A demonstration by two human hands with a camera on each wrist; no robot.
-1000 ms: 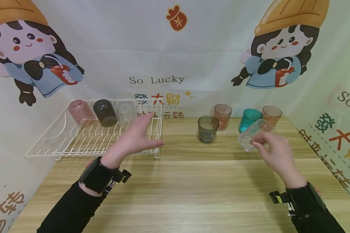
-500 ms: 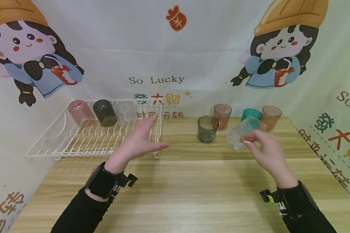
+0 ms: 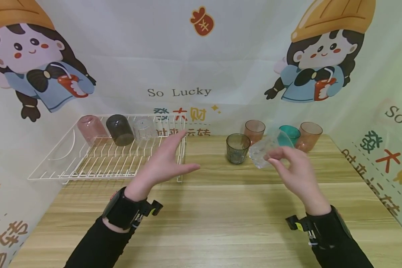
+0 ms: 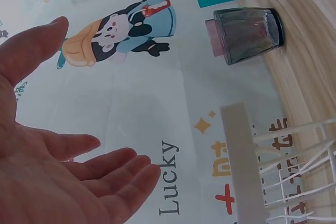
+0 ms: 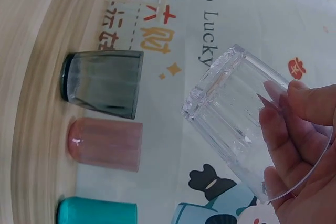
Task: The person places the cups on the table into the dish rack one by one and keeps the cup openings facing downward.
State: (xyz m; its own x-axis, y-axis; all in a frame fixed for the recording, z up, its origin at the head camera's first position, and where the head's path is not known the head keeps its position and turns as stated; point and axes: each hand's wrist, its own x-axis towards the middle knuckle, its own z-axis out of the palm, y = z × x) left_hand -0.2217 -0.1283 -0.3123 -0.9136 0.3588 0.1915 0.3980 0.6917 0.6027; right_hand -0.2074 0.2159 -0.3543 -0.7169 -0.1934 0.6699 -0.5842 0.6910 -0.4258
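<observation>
Glass (image 5: pixel 231 114), clear and tilted, has shifted leftward above the desk (image 3: pixel 221 223), pinched in the grip of the right hand (image 3: pixel 294 173) near the grey tumbler (image 3: pixel 238 149), suggesting a carry under way, while the left hand (image 3: pixel 163 162), grip released, is beside the rack (image 4: pixel 239 150).

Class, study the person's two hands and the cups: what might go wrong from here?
1. The clear cup is tilted and held near its rim by the right hand, so it might slip.
2. The dark gray cup stands close by in the head view; a low pass could knock it.
3. The open left hand overlaps the white rack in the head view and might bump it.
</observation>
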